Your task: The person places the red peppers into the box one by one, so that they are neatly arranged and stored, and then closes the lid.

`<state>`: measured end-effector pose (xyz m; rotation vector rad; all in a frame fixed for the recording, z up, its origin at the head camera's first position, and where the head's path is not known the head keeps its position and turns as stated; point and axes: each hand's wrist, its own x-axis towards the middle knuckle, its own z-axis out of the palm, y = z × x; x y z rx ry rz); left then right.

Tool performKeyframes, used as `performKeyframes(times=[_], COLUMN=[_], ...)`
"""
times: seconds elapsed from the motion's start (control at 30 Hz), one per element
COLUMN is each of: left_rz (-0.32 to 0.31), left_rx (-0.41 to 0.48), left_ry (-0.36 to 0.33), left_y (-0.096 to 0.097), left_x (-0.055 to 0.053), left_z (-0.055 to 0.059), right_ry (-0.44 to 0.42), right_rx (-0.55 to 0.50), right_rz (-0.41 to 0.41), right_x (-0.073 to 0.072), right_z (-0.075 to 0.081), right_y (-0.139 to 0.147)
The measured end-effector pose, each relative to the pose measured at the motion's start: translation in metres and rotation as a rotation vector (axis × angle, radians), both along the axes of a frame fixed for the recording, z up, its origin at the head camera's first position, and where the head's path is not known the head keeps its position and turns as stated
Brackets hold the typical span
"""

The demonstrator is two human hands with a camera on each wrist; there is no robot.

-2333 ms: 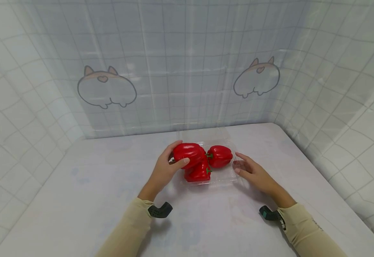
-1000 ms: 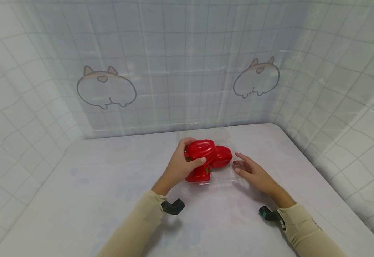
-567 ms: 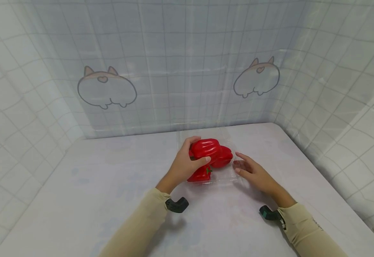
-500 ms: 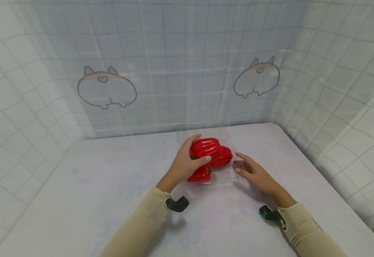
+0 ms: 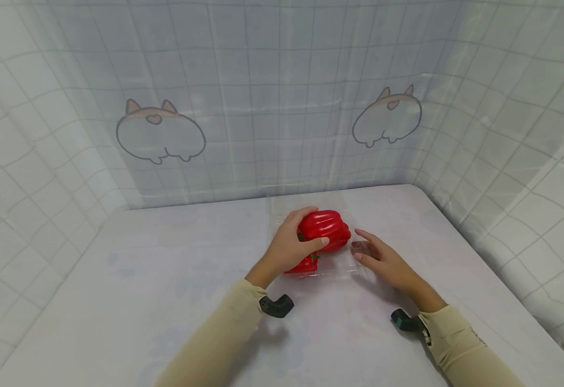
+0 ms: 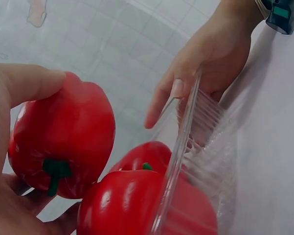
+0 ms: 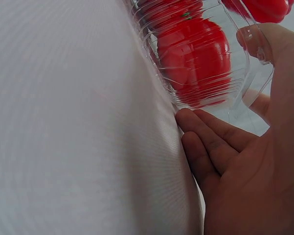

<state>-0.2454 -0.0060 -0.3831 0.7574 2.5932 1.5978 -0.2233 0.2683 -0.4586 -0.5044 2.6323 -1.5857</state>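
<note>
My left hand (image 5: 288,244) grips a red bell pepper (image 5: 321,221), its green stem (image 6: 57,171) turned toward the left wrist camera. It is over a clear plastic container (image 5: 342,264), where two more red bell peppers lie. One of these, the front pepper (image 5: 307,264), is partly hidden by my left hand; the held one overlaps the other in the head view. At the container's right side is my right hand (image 5: 385,262), thumb at the rim and fingers extended along the outer wall, low by the tabletop.
The container's clear lid (image 5: 306,202) is folded back toward the rear edge of the white-covered table (image 5: 165,279). Behind and on both sides hangs a grid-patterned curtain (image 5: 272,107). Each wrist wears a dark camera mount (image 5: 277,306).
My left hand has carried the bell pepper rightward from the container's left side to over the pepper on the right. My right hand has stayed in place.
</note>
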Motion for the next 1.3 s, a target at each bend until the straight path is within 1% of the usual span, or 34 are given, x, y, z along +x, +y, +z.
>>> performKeyframes(times=[0.13, 0.27, 0.37, 0.47, 0.63, 0.8, 0.93, 1.17, 1.3], left_rz=[0.011, 0.009, 0.009, 0.012, 0.020, 0.009, -0.001, -0.027, -0.037], left_rx=[-0.009, -0.016, -0.041, -0.076, -0.135, -0.177, -0.171, -0.123, -0.122], left_ry=[-0.013, -0.023, -0.020, 0.014, 0.104, 0.147, 0.152, 0.128, 0.121], left_y=[0.002, 0.004, 0.005, 0.007, 0.009, 0.012, 0.014, 0.016, 0.017], left_x=[0.001, 0.000, 0.000, 0.000, 0.001, 0.001, 0.001, 0.002, 0.002], left_z=[-0.001, -0.001, -0.002, -0.004, -0.007, -0.008, -0.009, -0.009, -0.010], right_ry=[-0.008, -0.010, -0.004, -0.001, 0.001, 0.016, 0.024, 0.026, 0.023], right_rx=[0.003, 0.005, 0.015, 0.025, 0.015, 0.002, 0.012, 0.020, 0.036], right_rz=[-0.004, -0.008, -0.017, -0.022, -0.014, 0.000, -0.001, -0.010, -0.019], right_x=[0.000, 0.000, 0.000, 0.000, 0.000, 0.000, 0.000, 0.001, 0.002], right_z=[0.001, 0.001, 0.001, 0.001, 0.001, 0.001, 0.000, 0.003, 0.003], right_y=[-0.001, -0.001, -0.001, -0.001, -0.001, -0.001, -0.001, -0.001, 0.000])
